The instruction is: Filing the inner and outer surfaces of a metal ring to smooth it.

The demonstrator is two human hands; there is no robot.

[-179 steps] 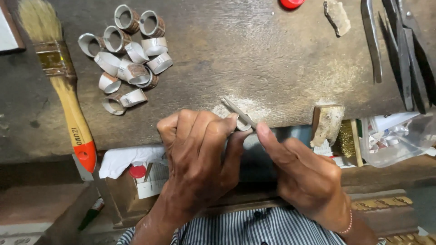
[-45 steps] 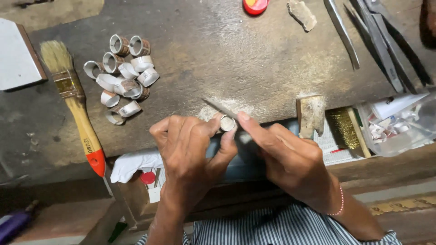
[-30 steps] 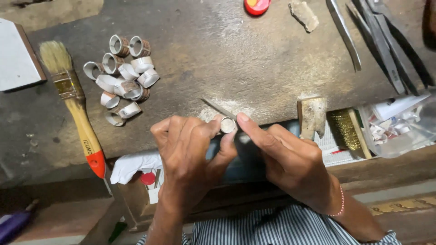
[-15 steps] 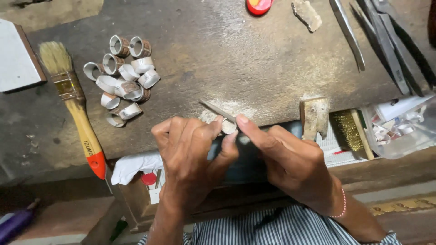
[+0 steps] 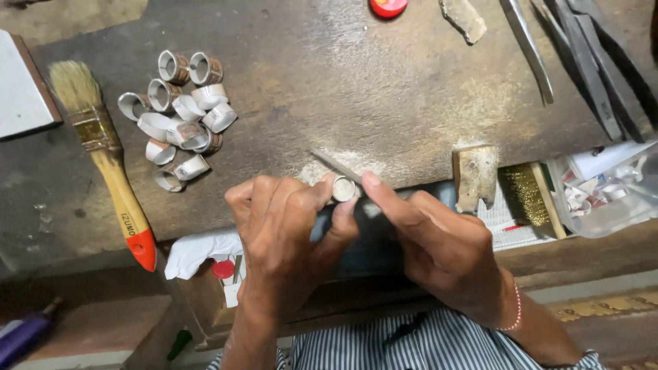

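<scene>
Two hands meet at the bench edge: the left hand point(image 5: 284, 236) pinches a small metal ring point(image 5: 343, 189), the right hand point(image 5: 439, 247) grips a thin file point(image 5: 334, 165), whose tip has slid further out. Beyond lie loose rings point(image 5: 179, 118) and a brush point(image 5: 103, 151), unmoved.

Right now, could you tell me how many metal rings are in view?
About 13: one ring pinched in the left hand, and roughly 12 in the ring pile on the bench, beside the brush. Overlaps may hide others.
</scene>
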